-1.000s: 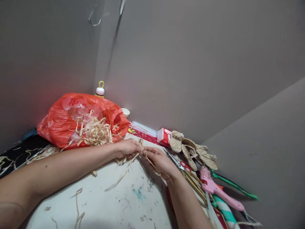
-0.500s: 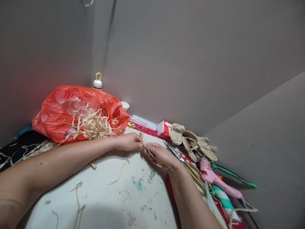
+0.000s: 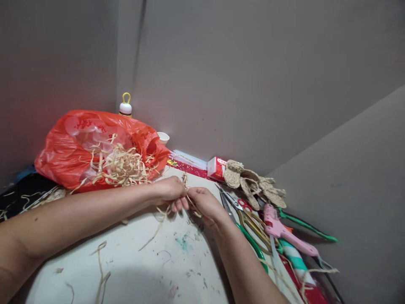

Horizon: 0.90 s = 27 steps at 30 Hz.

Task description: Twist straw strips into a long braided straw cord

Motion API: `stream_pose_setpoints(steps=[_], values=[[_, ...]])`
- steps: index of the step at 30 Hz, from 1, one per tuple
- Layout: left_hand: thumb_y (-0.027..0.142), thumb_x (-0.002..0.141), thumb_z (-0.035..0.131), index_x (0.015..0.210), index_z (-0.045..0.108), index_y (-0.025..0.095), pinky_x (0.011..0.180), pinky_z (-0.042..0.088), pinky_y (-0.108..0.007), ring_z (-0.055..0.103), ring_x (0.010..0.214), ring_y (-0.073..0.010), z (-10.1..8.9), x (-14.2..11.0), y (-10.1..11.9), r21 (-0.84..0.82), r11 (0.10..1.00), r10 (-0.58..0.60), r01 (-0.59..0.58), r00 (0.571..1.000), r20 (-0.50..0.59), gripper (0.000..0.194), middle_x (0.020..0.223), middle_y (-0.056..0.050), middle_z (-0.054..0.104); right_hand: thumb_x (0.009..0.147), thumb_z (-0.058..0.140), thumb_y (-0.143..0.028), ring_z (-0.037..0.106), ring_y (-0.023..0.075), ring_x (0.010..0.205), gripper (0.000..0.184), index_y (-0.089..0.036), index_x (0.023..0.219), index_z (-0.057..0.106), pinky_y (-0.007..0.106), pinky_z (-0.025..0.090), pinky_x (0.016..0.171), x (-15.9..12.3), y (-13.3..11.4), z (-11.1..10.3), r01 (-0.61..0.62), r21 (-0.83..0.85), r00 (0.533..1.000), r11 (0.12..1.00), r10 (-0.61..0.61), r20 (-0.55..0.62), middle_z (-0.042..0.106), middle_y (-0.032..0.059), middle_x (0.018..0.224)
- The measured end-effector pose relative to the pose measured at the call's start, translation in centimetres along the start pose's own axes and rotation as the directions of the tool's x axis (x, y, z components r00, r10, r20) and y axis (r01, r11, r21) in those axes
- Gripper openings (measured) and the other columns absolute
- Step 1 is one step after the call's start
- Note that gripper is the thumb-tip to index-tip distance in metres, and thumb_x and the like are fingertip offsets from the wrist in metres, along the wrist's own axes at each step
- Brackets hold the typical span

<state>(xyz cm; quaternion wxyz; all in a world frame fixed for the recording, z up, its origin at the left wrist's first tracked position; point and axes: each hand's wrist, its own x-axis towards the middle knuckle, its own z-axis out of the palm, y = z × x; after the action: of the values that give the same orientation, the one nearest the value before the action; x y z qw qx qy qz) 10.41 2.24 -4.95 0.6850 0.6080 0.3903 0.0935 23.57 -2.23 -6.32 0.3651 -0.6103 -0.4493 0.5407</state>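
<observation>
Close together over the white tabletop (image 3: 152, 261), both hands work on a small braided piece of straw (image 3: 185, 180). My left hand (image 3: 172, 192) is closed on the braid, whose tip stands up past the fingers. Pinched in my right hand (image 3: 205, 204) is a thin straw strand (image 3: 193, 207) that runs to the braid. Loose strand ends (image 3: 163, 217) hang below my left hand. Exactly where the strand joins the braid is hidden by the fingers.
A red plastic bag (image 3: 63, 152) spills dry straw (image 3: 125, 164) at the left. Along the right lie several scissors (image 3: 253, 226), a pink glue gun (image 3: 278, 226), woven straw pieces (image 3: 249, 183) and a red-and-white box (image 3: 217, 168). A white cup (image 3: 163, 137) and bottle (image 3: 125, 108) stand behind.
My left fingers have shifted, with the lower ones now showing beneath. More of the braid's tip is visible. The right hand has moved slightly, and the view has shifted a little.
</observation>
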Motion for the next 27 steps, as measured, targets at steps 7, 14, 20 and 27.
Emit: stream_pose_setpoints(steps=[7,14,20,27], values=[[0.007,0.079,0.036,0.074,0.049,0.014,0.037,0.041,-0.018,0.052,0.035,-0.0103,2.3,0.3,-2.2,0.051,0.979,0.201,-0.197,0.975,-0.098,0.016,0.047,0.002,0.055,0.064,0.060,-0.039,0.026,0.0047,0.030,0.034,-0.020,0.043,0.041,0.021,0.012,0.036,-0.5,-0.6,0.4,-0.045,0.133,0.995,0.990,0.032,0.093,0.038,-0.0060,0.031],[0.008,0.078,0.038,0.077,0.052,0.013,0.038,0.040,-0.019,0.052,0.038,-0.0099,1.5,-0.5,-0.9,0.152,0.970,0.202,-0.190,0.977,-0.072,0.015,0.056,-0.002,0.059,0.060,0.067,-0.038,0.034,0.0055,0.030,0.033,-0.018,0.046,0.046,0.019,0.012,0.034,-0.4,-0.6,-0.1,-0.045,0.192,0.990,0.980,0.019,0.136,0.044,-0.0036,0.032],[0.013,0.079,0.049,0.064,0.054,0.013,0.040,0.035,-0.018,0.046,0.038,-0.0071,-2.0,-0.6,2.0,0.143,0.981,0.161,-0.132,0.962,-0.219,0.016,0.050,0.001,0.054,0.057,0.073,-0.035,0.016,0.0016,0.032,0.029,-0.017,0.057,0.051,0.018,0.009,0.034,-0.4,-0.8,-1.3,-0.049,0.259,0.991,0.965,0.015,0.132,0.027,-0.0128,0.035],[0.018,0.083,0.040,0.061,0.051,0.014,0.038,0.027,-0.019,0.038,0.036,-0.0056,-0.5,1.1,-0.5,-0.104,0.987,0.119,-0.124,0.991,-0.059,0.025,0.050,0.003,0.049,0.058,0.074,-0.031,0.018,0.0020,0.035,0.025,-0.015,0.061,0.055,0.019,0.009,0.035,0.1,-0.1,-1.8,-0.056,0.248,0.984,0.967,0.011,0.176,0.033,-0.0108,0.039]])
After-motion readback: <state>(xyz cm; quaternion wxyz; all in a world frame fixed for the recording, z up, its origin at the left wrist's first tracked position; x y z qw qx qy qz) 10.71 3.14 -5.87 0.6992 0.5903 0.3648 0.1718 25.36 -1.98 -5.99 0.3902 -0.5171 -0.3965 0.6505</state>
